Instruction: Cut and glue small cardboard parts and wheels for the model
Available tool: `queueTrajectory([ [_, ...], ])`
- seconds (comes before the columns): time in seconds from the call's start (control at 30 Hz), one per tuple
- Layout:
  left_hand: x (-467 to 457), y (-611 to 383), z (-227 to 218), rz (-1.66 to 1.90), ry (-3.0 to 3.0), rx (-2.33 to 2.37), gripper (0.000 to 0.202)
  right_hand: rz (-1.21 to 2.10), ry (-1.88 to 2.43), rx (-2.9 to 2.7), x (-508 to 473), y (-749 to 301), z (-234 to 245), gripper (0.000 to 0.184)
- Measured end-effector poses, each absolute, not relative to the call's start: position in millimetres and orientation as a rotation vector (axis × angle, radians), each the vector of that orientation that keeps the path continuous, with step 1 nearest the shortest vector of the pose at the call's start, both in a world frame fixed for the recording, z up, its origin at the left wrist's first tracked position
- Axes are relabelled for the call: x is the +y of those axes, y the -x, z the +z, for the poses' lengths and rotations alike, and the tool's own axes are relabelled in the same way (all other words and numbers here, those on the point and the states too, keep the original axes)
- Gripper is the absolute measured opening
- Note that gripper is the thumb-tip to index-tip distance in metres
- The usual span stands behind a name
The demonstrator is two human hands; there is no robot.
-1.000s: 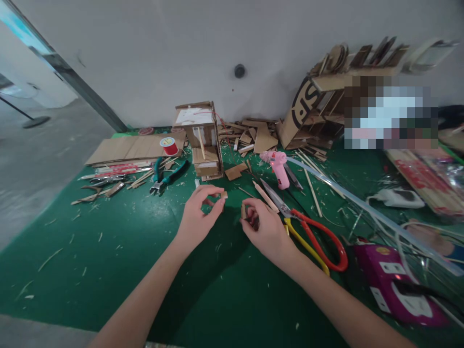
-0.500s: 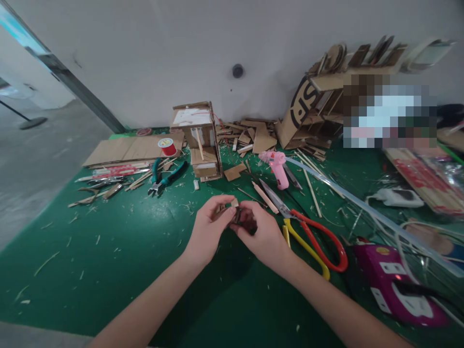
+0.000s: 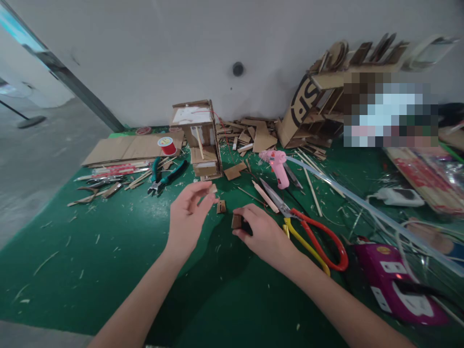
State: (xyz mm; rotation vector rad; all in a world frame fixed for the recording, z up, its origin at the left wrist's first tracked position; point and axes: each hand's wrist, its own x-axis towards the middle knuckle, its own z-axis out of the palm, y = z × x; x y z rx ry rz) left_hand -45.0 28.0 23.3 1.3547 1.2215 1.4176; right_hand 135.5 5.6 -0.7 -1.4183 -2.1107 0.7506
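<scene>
My left hand [image 3: 186, 215] is raised over the green table with a small pale cardboard piece [image 3: 213, 188] between thumb and fingertips. Just beside its thumb is another small brown cardboard piece with a dark slot [image 3: 221, 207]; whether it touches the hand I cannot tell. To the right, my right hand [image 3: 263, 229] pinches a small dark-brown cardboard block [image 3: 237, 222] between thumb and fingers. A gap separates the two hands. Behind them stands a small cardboard shelf structure [image 3: 203, 153] with a wooden stick leaning on it.
Large scissors [image 3: 319, 234], a pink glue gun [image 3: 278, 169] and a purple power strip [image 3: 398, 285] lie on the right. Green-handled pliers [image 3: 163, 181] and a red thread spool [image 3: 167, 146] are on the left. Cardboard scraps [image 3: 263, 137] line the wall.
My hands were together around the small pieces and have parted. The left has moved left and up with the pale piece; the right keeps the dark block. The slotted piece now shows between them.
</scene>
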Motion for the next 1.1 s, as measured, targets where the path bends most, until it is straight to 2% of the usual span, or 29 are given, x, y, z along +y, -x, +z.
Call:
queueTrajectory([
  [0.17, 30.3, 53.9, 32.8, 1.217, -1.684, 1.355, 0.021, 0.756, 1.342, -2.138, 5.2, -140.1, 1.1, 0.046],
  [0.37, 24.7, 56.9, 43.8, 0.617, -2.202, 1.172, 0.022, 0.880, 1.332, -1.776, 8.5, -154.4, 1.7, 0.030],
  [0.5, 22.0, 56.3, 38.5, 0.392, -2.303, 1.104, 0.019, 0.747, 1.343, -1.988, 5.3, -153.6, -4.0, 0.038],
  [0.67, 23.1, 53.9, 33.3, 0.270, -2.372, 1.123, 0.015, 0.537, 1.303, -2.277, -1.2, -145.9, -5.5, 0.048],
  [0.9, 23.1, 50.2, 37.6, 0.120, -2.378, 1.138, 0.015, 0.495, 1.306, -2.309, 0.4, -144.4, -7.7, 0.042],
  [1.1, 21.5, 47.2, 32.6, 0.135, -2.398, 1.118, 0.016, 0.470, 1.290, -2.327, 1.4, -144.6, -8.5, 0.037],
])
